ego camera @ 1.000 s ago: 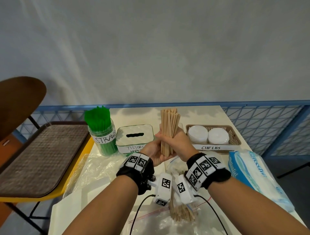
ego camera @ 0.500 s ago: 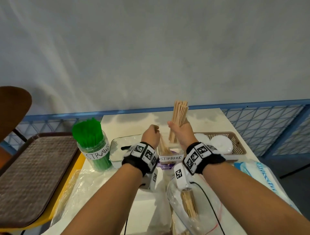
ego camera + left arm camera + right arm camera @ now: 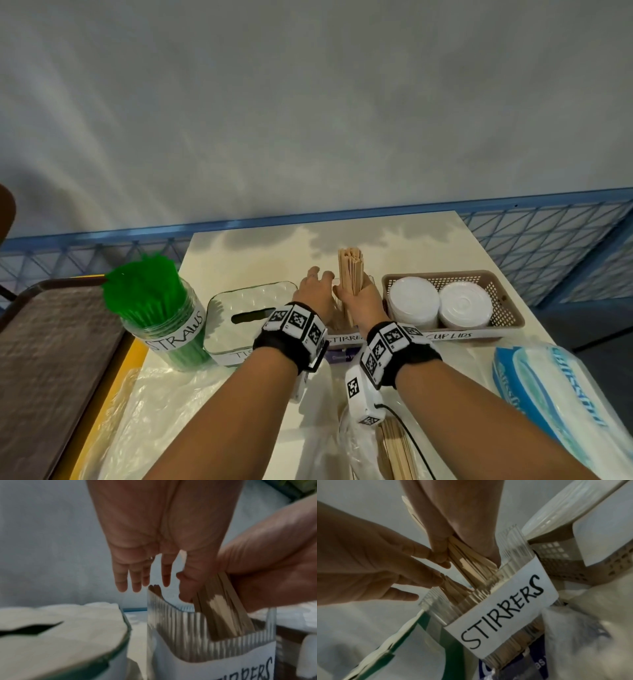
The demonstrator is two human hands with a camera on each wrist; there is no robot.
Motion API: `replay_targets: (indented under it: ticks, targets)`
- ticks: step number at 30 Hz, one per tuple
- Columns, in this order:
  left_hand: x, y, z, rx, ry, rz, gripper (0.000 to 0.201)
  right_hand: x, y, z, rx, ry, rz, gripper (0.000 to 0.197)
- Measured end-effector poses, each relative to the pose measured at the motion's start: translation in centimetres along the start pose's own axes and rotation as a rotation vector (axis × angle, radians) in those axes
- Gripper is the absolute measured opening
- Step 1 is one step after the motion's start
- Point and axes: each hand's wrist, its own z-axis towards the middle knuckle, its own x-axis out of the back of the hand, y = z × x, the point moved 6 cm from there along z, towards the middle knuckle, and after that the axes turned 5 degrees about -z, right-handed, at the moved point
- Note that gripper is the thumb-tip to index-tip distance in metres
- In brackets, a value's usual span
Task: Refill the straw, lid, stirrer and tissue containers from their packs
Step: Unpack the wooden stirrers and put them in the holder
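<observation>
Stirrers: my right hand (image 3: 363, 301) grips a bundle of wooden stirrers (image 3: 349, 274), upright, its lower ends already inside the stirrer container (image 3: 496, 588).
Handling: I judge them light, thin and stiff, smooth enough to slide past each other and fan out; a loose grip would let some slip or splay over the rim.
Where to hold: around the middle of the bundle, as I do now, so both ends stay lined up as it goes down.
Left hand: my left hand (image 3: 317, 291) is empty, fingers straight and spread just beside the bundle, fingertips (image 3: 435, 580) near the stirrers already standing in the container.
Stirrer container: clear ribbed plastic with a white label reading STIRRERS, likely light enough to tip if I push sideways.
Count, stirrers: too many and too tightly packed to count, in the bundle and in the container alike.
Count, containers: four in a row on the table (image 3: 239, 253).
Straw jar (image 3: 164, 325): one, leftmost of the stirrer container, crammed with green straws.
Tissue box (image 3: 239, 308): one, directly left of the stirrer container, its slot dark.
Lid basket (image 3: 455, 277): one, directly right of the stirrer container, with two stacks of white cup lids (image 3: 414, 301).
Stirrer pack (image 3: 394, 445): one clear bag nearer me than the container, stirrers left inside.
Tissue pack (image 3: 555, 404): one, soft, blue and white, nearer me and right of the container.
</observation>
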Motion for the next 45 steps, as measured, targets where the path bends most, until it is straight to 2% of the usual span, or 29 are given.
replay_targets:
  ticks: [4,6,8,12,16,20,23,26,30,32,35,36,38,42,45]
  targets:
    - [-0.9,-0.5,0.0,0.028,-0.128,-0.180,0.106,-0.6,1.5,0.1,-0.075,-0.048,-0.153,0.029]
    - [-1.2,-0.7,-0.3,0.038,-0.163,-0.158,0.122,-0.9,2.0,0.3,-0.114,-0.071,-0.242,0.028]
    - [-1.3,-0.9,-0.5,0.055,-0.178,-0.093,0.130,-1.0,2.0,0.3,-0.142,-0.103,-0.308,0.029]
    - [-1.4,-1.0,-0.6,0.028,-0.134,-0.038,0.125,-1.2,1.5,0.2,-0.171,-0.231,-0.466,0.030]
    - [-1.5,-1.4,-0.3,-0.016,-0.074,-0.104,0.112,-1.3,1.2,0.0,-0.192,-0.341,-0.596,0.037]
    - [-1.6,-1.9,-0.1,-0.008,-0.034,-0.188,0.117,-1.2,1.1,-0.1,-0.207,-0.410,-0.682,0.033]
    - [-1.7,-2.2,-0.1,0.013,-0.011,-0.247,0.110,-1.6,1.0,-0.2,-0.215,-0.384,-0.693,0.027]
    - [-1.7,-2.6,0.0,0.037,-0.009,-0.286,0.099,-2.0,1.3,-0.2,-0.260,-0.348,-0.609,0.006]
    - [-1.8,-2.8,0.1,0.053,0.007,-0.264,0.090,-1.6,1.3,-0.2,-0.312,-0.337,-0.480,0.011]
    - [-1.9,-2.8,0.2,0.065,-0.004,-0.265,0.093,-1.9,1.5,0.1,-0.317,-0.370,-0.393,0.012]
    - [-2.1,-2.9,0.4,0.075,-0.018,-0.276,0.106,-3.0,4.9,2.6,-0.323,-0.410,-0.334,0.033]
    - [-2.1,-2.8,0.3,0.074,-0.020,-0.272,0.111,-3.0,4.7,2.5,-0.323,-0.399,-0.346,0.034]
    - [-2.1,-2.8,0.1,0.074,-0.015,-0.281,0.118,-2.1,1.5,0.2,-0.309,-0.363,-0.417,0.026]
    - [-2.2,-2.7,0.1,0.074,-0.004,-0.329,0.118,-1.9,0.8,-0.7,-0.299,-0.395,-0.635,0.011]
    - [-2.4,-2.6,0.2,0.085,-0.007,-0.326,0.128,-2.5,1.3,-0.4,-0.293,-0.414,-0.759,0.030]
